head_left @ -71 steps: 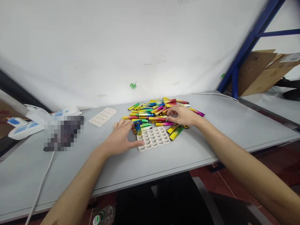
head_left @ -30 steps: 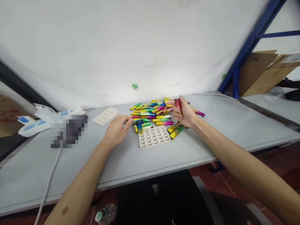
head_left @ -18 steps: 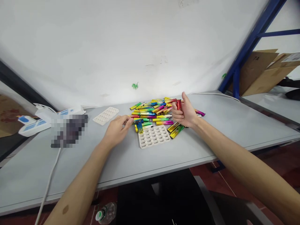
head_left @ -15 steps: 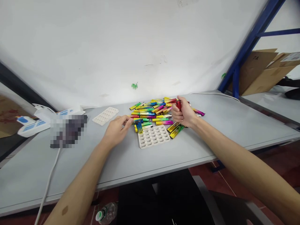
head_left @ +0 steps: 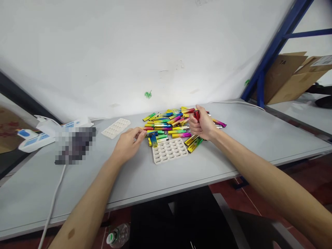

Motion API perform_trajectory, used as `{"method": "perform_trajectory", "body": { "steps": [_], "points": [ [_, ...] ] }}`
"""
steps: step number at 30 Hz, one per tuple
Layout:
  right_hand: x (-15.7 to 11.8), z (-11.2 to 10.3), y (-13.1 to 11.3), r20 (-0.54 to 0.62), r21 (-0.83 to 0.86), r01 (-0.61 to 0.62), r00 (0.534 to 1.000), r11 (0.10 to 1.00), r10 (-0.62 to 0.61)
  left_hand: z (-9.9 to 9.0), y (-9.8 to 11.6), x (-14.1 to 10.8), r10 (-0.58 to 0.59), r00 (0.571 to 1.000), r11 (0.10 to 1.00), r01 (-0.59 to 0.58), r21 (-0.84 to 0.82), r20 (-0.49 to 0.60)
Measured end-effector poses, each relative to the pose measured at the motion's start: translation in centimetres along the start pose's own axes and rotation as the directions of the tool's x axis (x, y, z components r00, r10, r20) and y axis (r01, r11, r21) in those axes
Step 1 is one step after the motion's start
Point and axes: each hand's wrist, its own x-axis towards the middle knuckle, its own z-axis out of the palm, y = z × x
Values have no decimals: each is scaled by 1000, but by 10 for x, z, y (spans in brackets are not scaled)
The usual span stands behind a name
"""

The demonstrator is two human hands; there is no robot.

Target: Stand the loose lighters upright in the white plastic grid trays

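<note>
red shows in the right hand [head_left: 202,125], which is closed in a fist around a lighter [head_left: 196,116], its end poking out beside the thumb. that fist is raised at about one o'clock from the white tray [head_left: 169,154], over the right side of the pile [head_left: 178,125], where shiny lighters lie flat in yellow, green, blue, pink and red.

the left hand [head_left: 129,142] rests at nine o'clock from the tray, its fingers bent, thumb and forefinger tips near each other at the pile's left edge, right by some dark blue lighter ends (i can't tell whether they pinch one).

one blue and yellow lighter [head_left: 154,141] stands up at the tray's ten o'clock corner; the other slots that show have nothing in them. at two o'clock, just beside the tray, a few gold and green lighters [head_left: 195,145] lie slanted.

farther out on the grey table [head_left: 160,181], a second tray [head_left: 116,128] lies at ten o'clock, and a power strip [head_left: 77,122] at nine, with a dark pixelated thing [head_left: 75,147] in front of it. cartons [head_left: 290,81] stand off at two o'clock.
</note>
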Motion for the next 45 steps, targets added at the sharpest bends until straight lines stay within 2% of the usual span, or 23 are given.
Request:
{"method": "perform_trajectory", "body": {
  "steps": [5, 9, 13, 16, 19, 22, 25, 28, 33, 37, 41, 45],
  "points": [
    [-1, 2, -1, 2, -13, -7, 1000, 1000, 7, 3, -5, 2, 17, 1000, 1000, -17, -1, -5],
    [-3, 5, -4, -33, -30, 9, 999, 999, -10, 7, -12, 3, 132, 990, 990, -128, 61, -57],
    [-4, 5, -3, -39, -35, 13, 999, 999, -14, 13, -19, 2, 231, 972, 968, -233, 94, 28],
    [-1, 3, 0, -16, -29, 2, 1000, 1000, -3, 16, -20, 3, 214, 973, 969, -223, 106, 90],
    [3, 2, 5, 31, -27, 14, 999, 1000, -13, 17, -17, 4, 142, 984, 978, -156, 135, 110],
    [5, 2, 12, 92, -135, 86, 993, 987, -74, 16, -15, 5, 97, 989, 981, -114, 158, 114],
    [4, 7, 17, 207, -333, 238, 962, 912, -176, 16, -15, 4, 99, 990, 977, -117, 178, 103],
    [1, 19, 19, 290, -387, 335, 928, 859, -232, 15, -15, 4, 77, 994, 982, -88, 166, 73],
    [1, 43, 30, 312, -501, 378, 918, 778, -245, 11, -8, 4, -31, 999, 999, 31, 20, -8],
    [4, 51, 39, 310, -610, 397, 916, 685, -255, 8, -1, 5, -123, 989, 987, 113, -115, -79],
    [5, 55, 40, 343, -680, 430, 902, 594, -261, 8, 1, 5, -128, 987, 959, 98, -266, -97],
    [6, 59, 39, 418, -747, 495, 869, 443, -267, 13, -5, 7, -117, 988, 914, 66, -401, -105]
  ]
}}
